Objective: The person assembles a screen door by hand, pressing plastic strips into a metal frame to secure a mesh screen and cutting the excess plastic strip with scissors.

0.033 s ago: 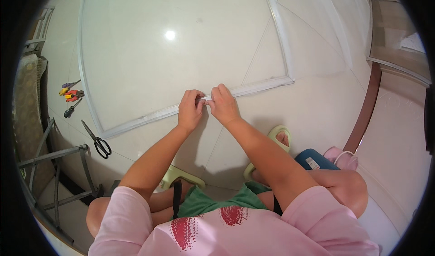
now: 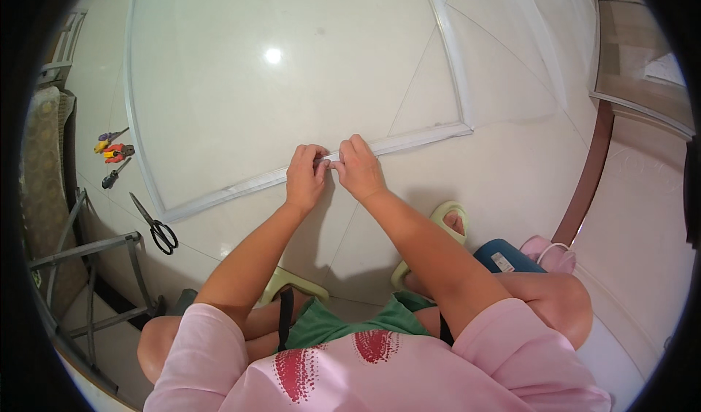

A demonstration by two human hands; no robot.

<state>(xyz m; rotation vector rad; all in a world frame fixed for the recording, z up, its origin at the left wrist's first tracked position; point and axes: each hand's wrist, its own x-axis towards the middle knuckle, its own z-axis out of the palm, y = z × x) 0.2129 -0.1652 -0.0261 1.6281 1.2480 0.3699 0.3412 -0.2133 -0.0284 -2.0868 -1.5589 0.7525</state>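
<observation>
Landmark: the pale rectangular frame [image 2: 241,187], which lay flat on the tiled floor [image 2: 533,171]; its far bar was out of view. Left of the frame lay red-handled pliers [image 2: 118,152] and a dark screwdriver [image 2: 115,174], neither in use. Black-handled scissors [image 2: 159,233] lay just outside the frame's near left corner. The left hand [image 2: 305,175] was at the middle of the frame's near bar, grip pinched onto it. The right hand [image 2: 360,167] was just beside it on the same bar, grip likewise pinched; whether a thin strip sat between the fingertips could not be told. A sheer sheet [image 2: 522,83] spread past the frame's right bar.

Progress, as judged: both near corners looked joined; the near bar appeared mid-work; the sheet's right overhang seemed untrimmed. Far bar: unknown.
</observation>
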